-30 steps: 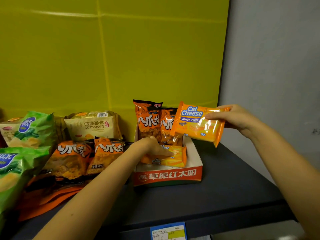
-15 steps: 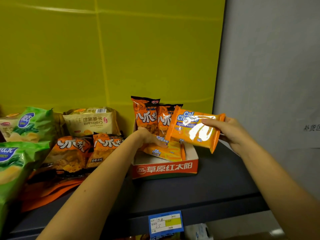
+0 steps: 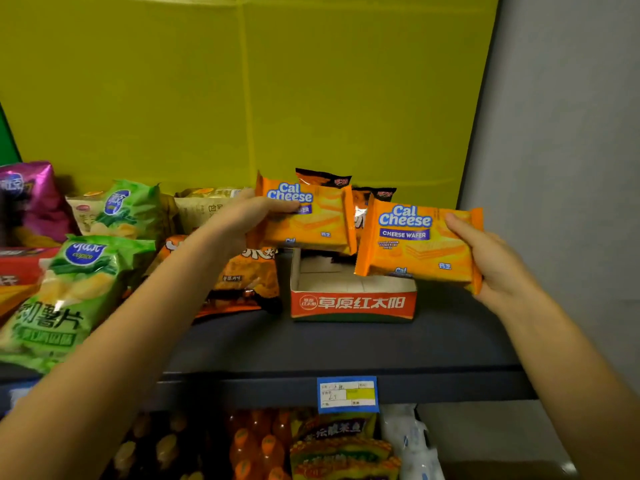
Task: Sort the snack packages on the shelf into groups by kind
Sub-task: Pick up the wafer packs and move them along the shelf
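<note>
Head view: well to the left of the left hand (image 3: 242, 216), green chip bags (image 3: 79, 282) lie heaped on the dark shelf (image 3: 346, 344), with orange snack bags (image 3: 242, 271) just under that wrist. The left hand grips one Cal Cheese wafer pack (image 3: 308, 216) by its left end; the right hand (image 3: 491, 261) clasps a second wafer pack (image 3: 415, 240) by its right end. Both packs hang above the red cardboard tray (image 3: 353, 303) between the hands, probably lifted out so the matching wafers can be grouped together. The tray's front part looks emptied, though its back is hidden. A yellow wall (image 3: 242, 81) rises behind; a grey wall (image 3: 571, 133) stands beyond the right hand.
</note>
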